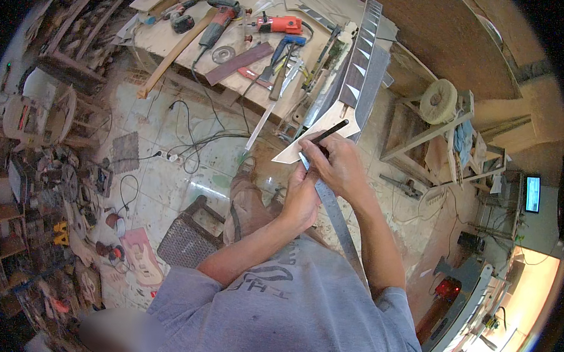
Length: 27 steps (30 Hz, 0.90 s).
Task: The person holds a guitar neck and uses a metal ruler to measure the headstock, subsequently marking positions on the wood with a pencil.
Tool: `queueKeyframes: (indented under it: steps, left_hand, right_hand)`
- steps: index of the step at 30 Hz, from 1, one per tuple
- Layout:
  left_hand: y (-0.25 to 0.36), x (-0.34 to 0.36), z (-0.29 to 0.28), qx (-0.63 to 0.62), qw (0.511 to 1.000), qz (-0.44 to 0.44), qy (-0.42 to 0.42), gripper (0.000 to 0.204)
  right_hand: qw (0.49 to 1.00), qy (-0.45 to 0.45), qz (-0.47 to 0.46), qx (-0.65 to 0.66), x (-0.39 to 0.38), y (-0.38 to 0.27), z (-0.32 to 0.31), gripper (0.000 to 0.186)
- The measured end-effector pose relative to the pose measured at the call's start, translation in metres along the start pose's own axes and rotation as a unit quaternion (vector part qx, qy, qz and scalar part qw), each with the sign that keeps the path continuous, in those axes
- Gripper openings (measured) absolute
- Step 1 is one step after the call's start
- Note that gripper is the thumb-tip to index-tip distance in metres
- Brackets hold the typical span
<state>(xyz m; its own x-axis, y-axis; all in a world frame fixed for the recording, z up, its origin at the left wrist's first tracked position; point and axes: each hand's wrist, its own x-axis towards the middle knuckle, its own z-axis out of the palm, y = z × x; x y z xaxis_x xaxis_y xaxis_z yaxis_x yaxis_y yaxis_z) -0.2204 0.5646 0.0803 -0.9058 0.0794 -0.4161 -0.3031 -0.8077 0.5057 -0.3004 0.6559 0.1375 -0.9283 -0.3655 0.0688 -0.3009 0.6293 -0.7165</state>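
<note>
In front of me a guitar neck [353,74] with a dark fretboard and white shark-fin inlays points away from me. Its pale, pointed headstock [336,120] is at the near end, close to my hands. My right hand [341,164] is closed around a black pencil-like stick [331,132] that slants over the headstock. My left hand [301,199] pinches a long steel ruler [335,214] just below the headstock tip. The ruler runs back toward my body beneath my right wrist. The fingers of both hands overlap, so the ruler's far end is partly covered.
A workbench [168,42] on the far left carries a red router [280,25], an angle grinder [220,23], a drill [182,19] and hand tools. Cables [198,140] cross the tiled floor. A stool [193,235] stands lower left; a wooden stand with a buffing wheel [438,101] is right.
</note>
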Motion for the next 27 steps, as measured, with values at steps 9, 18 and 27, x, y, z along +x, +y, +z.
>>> queueKeyframes:
  steps: [9, 18, 27]
  left_hand:
    - [0.028, -0.027, 0.011, 0.024, 0.998, -0.056, -0.034, 0.045]
    - [0.171, 0.036, 0.036, 0.067, 0.986, 0.078, -0.134, 0.035]
    - [0.193, 0.135, 0.112, 0.503, 0.74, 0.194, -0.402, 0.039]
  right_hand:
    - [0.94, 0.145, 0.153, 0.269, -0.067, 0.014, -0.056, 0.029]
    - [0.947, 0.002, 0.192, 0.257, -0.17, -0.046, -0.023, 0.023]
    - [0.73, 0.439, 0.352, 0.388, -0.123, -0.117, 0.054, 0.024]
